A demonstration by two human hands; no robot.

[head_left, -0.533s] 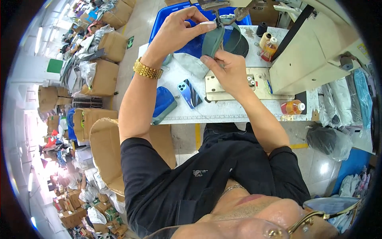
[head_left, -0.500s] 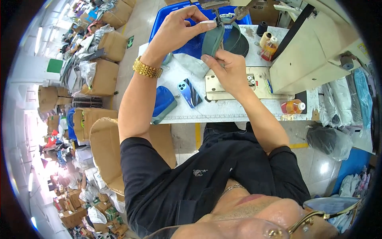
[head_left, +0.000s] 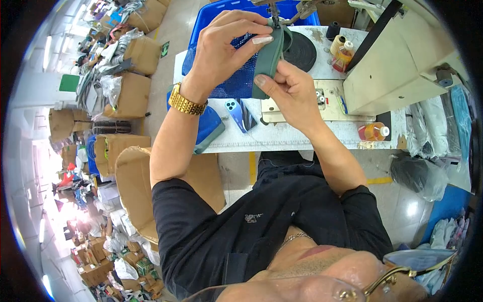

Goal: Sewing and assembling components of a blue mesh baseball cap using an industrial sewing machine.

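Fabric piece point(head_left: 236, 79), blue mesh with a grey-green band point(head_left: 265, 64), sat between the hands, its far end just beside the presser foot point(head_left: 275, 17) of the sewing machine point(head_left: 385, 70). From my remote station I noted the left hand point(head_left: 221, 50) grasping the band's far part, thumb on top; the right hand point(head_left: 296, 95) gripped the near end between thumb and bent fingers. Neither was released.

Handling, estimated: light and limp, the mesh soft and likely to snag or stretch, the band somewhat firmer and little prone to slip. Nothing looked fragile. I judged the band the better hold, one grip at each end, fingertips flat and off the needle line; mesh alone would probably pucker.

Around the hands: a dark coiled roll point(head_left: 302, 53) lay just beyond the right fingers; a phone point(head_left: 240, 116) and a blue pouch point(head_left: 209, 131) rested on the bench point(head_left: 302, 143), nearer the body than the left hand. An amber bottle point(head_left: 372, 132) stood to the right of the right hand.

Poorly resolved: the left palm covered part of the mesh, and I could not see the fingertips beneath the band. The needle point was too small to make out, and the machine's head was cut off by the upper edge.
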